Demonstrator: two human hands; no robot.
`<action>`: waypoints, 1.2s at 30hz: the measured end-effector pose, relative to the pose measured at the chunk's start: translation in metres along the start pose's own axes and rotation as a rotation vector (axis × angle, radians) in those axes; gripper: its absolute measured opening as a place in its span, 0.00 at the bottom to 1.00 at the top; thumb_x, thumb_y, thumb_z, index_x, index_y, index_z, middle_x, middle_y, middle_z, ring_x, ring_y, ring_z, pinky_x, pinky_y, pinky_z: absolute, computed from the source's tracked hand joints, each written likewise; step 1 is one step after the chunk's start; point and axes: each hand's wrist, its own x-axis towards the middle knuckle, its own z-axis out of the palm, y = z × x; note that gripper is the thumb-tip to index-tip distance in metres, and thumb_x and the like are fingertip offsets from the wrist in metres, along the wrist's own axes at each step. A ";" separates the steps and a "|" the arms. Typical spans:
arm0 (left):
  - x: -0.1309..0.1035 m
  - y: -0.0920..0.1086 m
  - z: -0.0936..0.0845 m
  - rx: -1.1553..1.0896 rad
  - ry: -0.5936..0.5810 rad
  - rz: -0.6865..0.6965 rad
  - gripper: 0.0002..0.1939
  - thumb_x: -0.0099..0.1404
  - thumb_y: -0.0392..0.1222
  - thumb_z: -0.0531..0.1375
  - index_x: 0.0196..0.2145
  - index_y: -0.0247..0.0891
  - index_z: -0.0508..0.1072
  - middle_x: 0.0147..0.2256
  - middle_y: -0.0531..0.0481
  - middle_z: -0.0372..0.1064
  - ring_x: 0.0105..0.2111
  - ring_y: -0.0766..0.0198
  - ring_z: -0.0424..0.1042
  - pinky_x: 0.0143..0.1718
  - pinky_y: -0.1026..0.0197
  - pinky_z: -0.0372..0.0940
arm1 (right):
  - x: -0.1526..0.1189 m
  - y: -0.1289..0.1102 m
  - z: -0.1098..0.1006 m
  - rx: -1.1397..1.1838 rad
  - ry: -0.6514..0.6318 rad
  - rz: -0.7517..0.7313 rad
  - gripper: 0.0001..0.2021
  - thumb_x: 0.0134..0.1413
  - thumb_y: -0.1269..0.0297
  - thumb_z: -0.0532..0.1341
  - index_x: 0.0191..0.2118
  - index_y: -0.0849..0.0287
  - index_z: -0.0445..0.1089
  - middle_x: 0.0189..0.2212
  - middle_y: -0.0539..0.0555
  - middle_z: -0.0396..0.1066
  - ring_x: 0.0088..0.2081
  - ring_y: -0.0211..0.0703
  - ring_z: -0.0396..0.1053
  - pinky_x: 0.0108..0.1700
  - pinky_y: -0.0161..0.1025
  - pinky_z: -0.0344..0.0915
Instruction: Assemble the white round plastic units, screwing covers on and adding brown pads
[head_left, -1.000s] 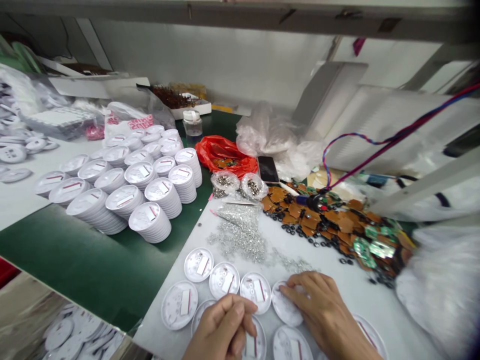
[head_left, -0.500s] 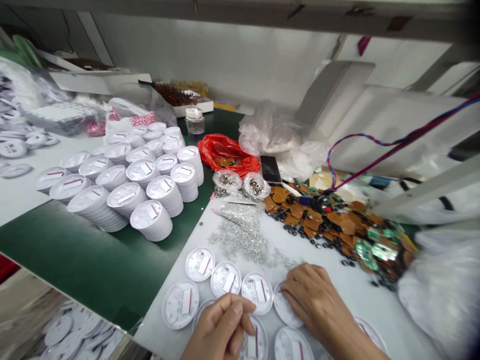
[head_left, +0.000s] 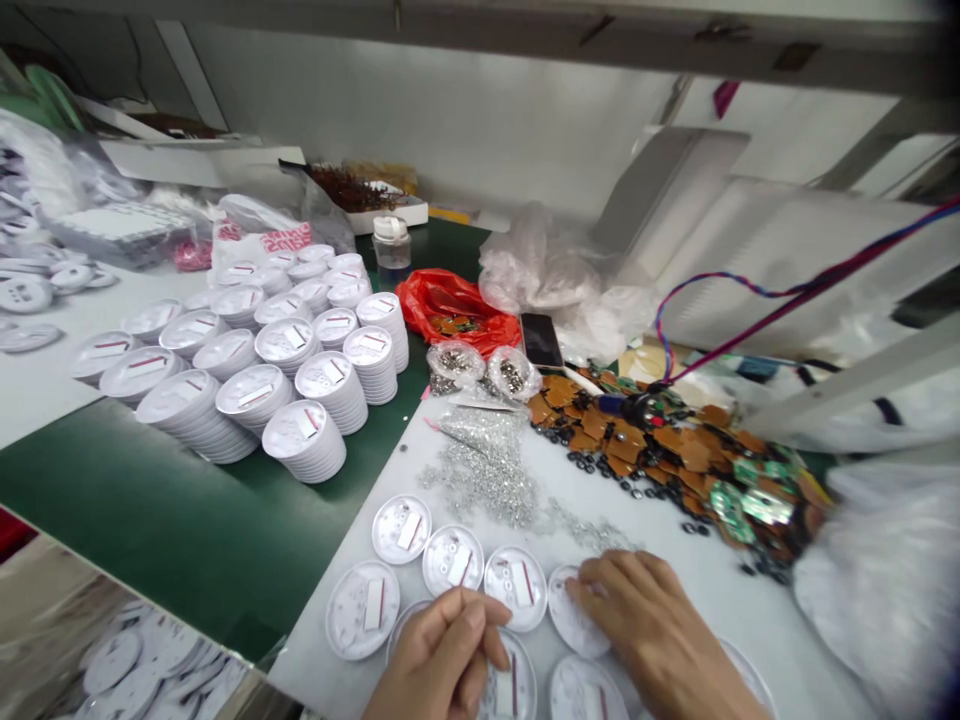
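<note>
Several round white plastic covers lie on the white sheet at the bottom. My left hand (head_left: 450,650) is closed, thumb pressed to the fingers, above the covers at bottom centre; anything pinched in it is too small to make out. My right hand (head_left: 649,625) reaches over a white cover (head_left: 571,612), fingers bent down at its right part; what its fingertips hold, if anything, is hidden. Next to it on the left lies another cover (head_left: 515,588) with a white rectangular piece. Small shiny metal parts (head_left: 487,480) are spread just beyond the covers.
Stacks of white covers (head_left: 304,440) stand on the green mat at left. Behind the metal parts are two small bags (head_left: 512,373), a red bag (head_left: 450,310) and a phone (head_left: 541,340). Brown circuit boards (head_left: 690,450) lie at right under a red-blue cable (head_left: 810,280).
My right hand has moved slightly right and toward me, its fingers now uncovering more of the cover beneath. My left hand has stayed in place.
</note>
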 end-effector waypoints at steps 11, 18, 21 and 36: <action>-0.004 0.008 -0.001 0.037 -0.011 -0.043 0.27 0.60 0.66 0.65 0.36 0.35 0.75 0.18 0.61 0.55 0.16 0.76 0.42 0.18 0.67 0.39 | 0.014 0.019 -0.030 -0.135 -0.095 -0.229 0.20 0.62 0.68 0.57 0.59 0.60 0.66 0.49 0.54 0.78 0.50 0.53 0.71 0.50 0.51 0.61; -0.004 0.007 0.000 -0.006 -0.004 -0.059 0.26 0.60 0.65 0.66 0.35 0.35 0.76 0.18 0.61 0.56 0.15 0.77 0.42 0.17 0.67 0.39 | 0.006 0.030 -0.023 -0.098 -0.099 -0.218 0.20 0.63 0.67 0.58 0.60 0.60 0.65 0.53 0.53 0.76 0.53 0.54 0.71 0.52 0.54 0.60; -0.003 0.006 0.000 -0.028 -0.005 -0.064 0.24 0.60 0.63 0.67 0.35 0.36 0.76 0.18 0.61 0.57 0.15 0.78 0.42 0.17 0.67 0.37 | 0.004 0.028 -0.015 -0.083 -0.099 -0.206 0.22 0.64 0.63 0.59 0.61 0.62 0.63 0.52 0.54 0.77 0.53 0.54 0.71 0.53 0.55 0.59; 0.004 -0.007 0.013 -0.125 -0.031 -0.078 0.23 0.57 0.60 0.71 0.36 0.35 0.79 0.28 0.50 0.72 0.18 0.77 0.56 0.19 0.69 0.43 | 0.003 0.010 0.006 0.011 0.017 0.017 0.14 0.72 0.58 0.50 0.45 0.52 0.72 0.53 0.57 0.76 0.55 0.59 0.70 0.53 0.60 0.61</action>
